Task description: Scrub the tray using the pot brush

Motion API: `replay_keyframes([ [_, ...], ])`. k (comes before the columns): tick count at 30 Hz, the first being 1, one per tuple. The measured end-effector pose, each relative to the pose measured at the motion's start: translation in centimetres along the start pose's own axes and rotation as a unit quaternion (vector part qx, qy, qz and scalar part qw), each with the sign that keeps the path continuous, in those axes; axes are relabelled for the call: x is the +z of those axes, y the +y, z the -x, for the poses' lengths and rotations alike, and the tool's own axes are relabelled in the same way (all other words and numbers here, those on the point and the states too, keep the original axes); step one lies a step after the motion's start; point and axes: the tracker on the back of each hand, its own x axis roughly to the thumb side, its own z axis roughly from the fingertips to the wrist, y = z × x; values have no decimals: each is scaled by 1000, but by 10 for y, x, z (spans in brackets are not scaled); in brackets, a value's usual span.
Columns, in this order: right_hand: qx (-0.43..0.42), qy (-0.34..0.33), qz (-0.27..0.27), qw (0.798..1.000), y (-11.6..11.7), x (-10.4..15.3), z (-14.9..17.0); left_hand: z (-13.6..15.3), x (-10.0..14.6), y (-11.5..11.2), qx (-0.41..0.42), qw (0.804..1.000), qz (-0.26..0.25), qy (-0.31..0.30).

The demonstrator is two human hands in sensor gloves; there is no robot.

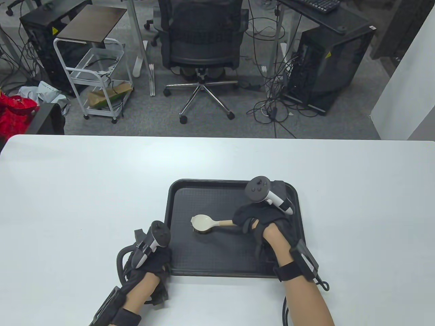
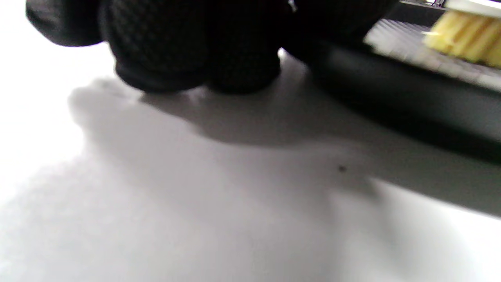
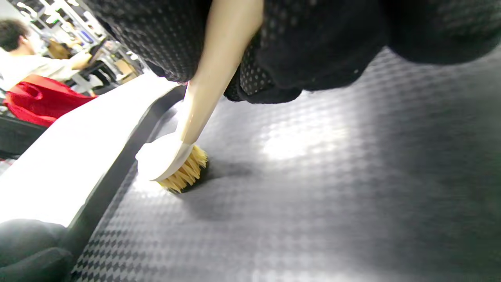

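The white bench (image 1: 85,190) carries everything, and its smooth top is the first worry: a hard stroke could make the tray skate across it. The black tray (image 1: 234,268) lies near the bench's 6 o'clock edge, its textured floor bare apart from the brush. Only the left hand (image 1: 149,268) steadies it, resting at the tray's 8 o'clock corner; the left wrist view shows gloved fingers (image 2: 164,58) curled down onto the bench just beside the rim, and I cannot tell whether they actually clamp the rim or merely lean against it. If they only lean, the tray will likely shift or pivot under a sideways push.

The right hand (image 1: 258,224) sits over the tray's 3 o'clock half, fingers wrapped closed around the handle of the pot brush (image 1: 205,224). The brush head sits left of the tray's centre, bristles (image 3: 186,174) pressed onto the floor and splayed. The handle slopes steeply in the right wrist view, so heavy pressure may flatten the bristles or roll the head onto its edge, leaving the plastic back scraping. A long stroke toward 9 o'clock could knock the head against the raised rim (image 3: 117,164).
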Motion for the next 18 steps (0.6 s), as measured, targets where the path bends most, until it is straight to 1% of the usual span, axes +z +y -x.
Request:
replay_keyframes([
  [4,-4,29,2,1000,-14,7,24,0,0,0,2,1000,1,0],
  [6,-21,44,4,999,-23,11,43,0,0,0,1,1000,0,0],
  [11,-62,64,15,996,-38,18,78,0,0,0,2,1000,1,0],
  [12,-81,69,17,994,-41,21,90,0,0,0,1,1000,1,0],
  [15,-103,93,27,990,-49,28,116,0,0,0,0,1000,1,0],
  [18,-124,109,38,986,-55,35,138,0,0,0,2,1000,1,0],
])
